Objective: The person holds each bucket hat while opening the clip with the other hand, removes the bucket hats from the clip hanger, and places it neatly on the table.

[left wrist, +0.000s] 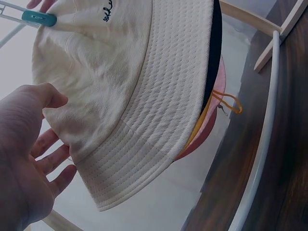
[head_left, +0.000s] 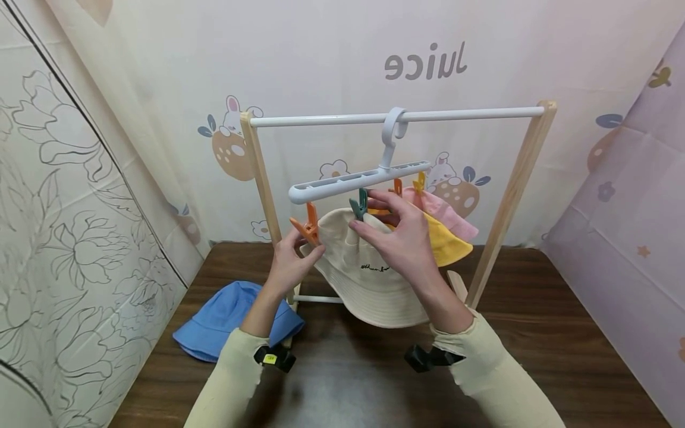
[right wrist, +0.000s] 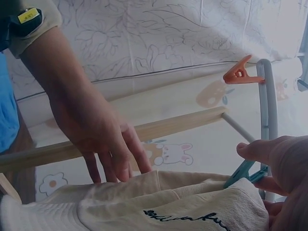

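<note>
From the head view: cream hat (head_left: 369,270) hanging under the grey hanger (head_left: 358,181), teal clip (head_left: 360,205) pinched by the right hand (head_left: 398,238), left hand (head_left: 291,261) steadying the crown beside the orange clip (head_left: 307,229). Yellow hat (head_left: 449,244) and pink hat (head_left: 441,208) already clipped; blue hat (head_left: 230,318) left on the table (head_left: 535,333).

At the left wrist: fingers (left wrist: 48,159) relaxed against the cream brim, gripping nothing.

At the right wrist: thumb and fingers closed on the teal clip at the hat's edge; clipping apparently nearly done.
</note>
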A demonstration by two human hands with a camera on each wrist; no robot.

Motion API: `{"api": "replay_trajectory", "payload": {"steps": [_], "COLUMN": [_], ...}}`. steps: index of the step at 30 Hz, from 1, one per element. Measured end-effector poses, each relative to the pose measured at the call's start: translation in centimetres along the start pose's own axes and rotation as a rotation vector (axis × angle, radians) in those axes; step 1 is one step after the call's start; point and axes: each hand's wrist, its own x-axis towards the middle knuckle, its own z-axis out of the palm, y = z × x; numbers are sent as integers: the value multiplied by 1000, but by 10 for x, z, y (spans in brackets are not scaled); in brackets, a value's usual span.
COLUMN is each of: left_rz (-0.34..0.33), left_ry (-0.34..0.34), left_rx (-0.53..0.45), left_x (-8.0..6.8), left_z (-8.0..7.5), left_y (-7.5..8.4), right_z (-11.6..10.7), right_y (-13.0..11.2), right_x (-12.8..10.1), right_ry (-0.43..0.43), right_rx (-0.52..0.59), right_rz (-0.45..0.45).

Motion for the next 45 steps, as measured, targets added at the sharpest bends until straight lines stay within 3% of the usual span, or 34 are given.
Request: {"api": "replay_trajectory", "payload": {"steps": [31, 45], "left_rz": [9, -19], "left_ry": [34, 34], "left_rx": [46, 54], "left_x": [-7, -10], "left_z": [0, -1], "left_y": [-4, -1], "right_z": [4, 5], "right_y": [-1, -5], "right_x": [0, 0], "right_ry": [16, 42], "right_rx": [26, 37], "right_rz": [-6, -3]}}
